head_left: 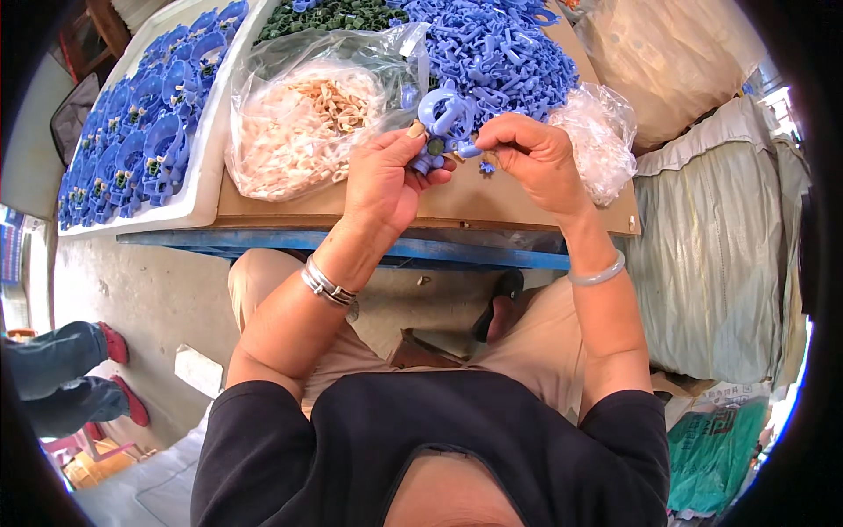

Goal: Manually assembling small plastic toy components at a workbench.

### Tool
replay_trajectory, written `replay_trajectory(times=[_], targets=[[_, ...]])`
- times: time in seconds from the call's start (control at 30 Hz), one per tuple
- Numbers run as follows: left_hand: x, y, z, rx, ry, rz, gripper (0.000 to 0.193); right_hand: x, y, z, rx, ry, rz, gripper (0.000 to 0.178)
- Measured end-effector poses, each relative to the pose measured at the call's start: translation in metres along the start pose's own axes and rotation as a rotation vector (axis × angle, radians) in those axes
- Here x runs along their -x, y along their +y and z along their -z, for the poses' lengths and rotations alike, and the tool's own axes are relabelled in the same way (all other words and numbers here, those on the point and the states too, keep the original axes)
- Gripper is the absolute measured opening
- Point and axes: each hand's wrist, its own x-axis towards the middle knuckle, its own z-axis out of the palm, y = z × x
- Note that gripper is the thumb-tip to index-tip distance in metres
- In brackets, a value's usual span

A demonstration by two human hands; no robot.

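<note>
Between my hands, just over the table's front edge, is a blue plastic part (445, 112) with a ring at its top and a dark green piece set in it. My left hand (386, 171) grips it from the left, thumb on top and fingers underneath. At its right side my right hand (531, 154) is closed in a pinch; whatever is between those fingertips is too small to make out. A heap of loose blue plastic pieces (509, 61) lies right behind the part. To the left sits an open clear bag of cream-coloured small pieces (303, 132).
A white foam tray (211, 167) with rows of blue assemblies (132, 132) stands at the left. Dark green pieces (329, 22) are piled at the back. Another clear bag (597, 136) lies at the right, beside large sacks (716, 237). Another person's legs (66, 378) show at lower left.
</note>
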Motion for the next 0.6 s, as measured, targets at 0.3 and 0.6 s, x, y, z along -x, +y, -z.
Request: replay_trajectory(times=[0.3, 0.6], targets=[[0.002, -0.004, -0.002, -0.164, -0.025, -0.134, 0.020, 0.002, 0.002, -0.003, -0.048, 0.014, -0.137, 0.014], [0.003, -0.003, -0.005, -0.285, -0.061, -0.275, 0.021, 0.004, 0.009, -0.010, 0.108, 0.088, -0.100, 0.020]])
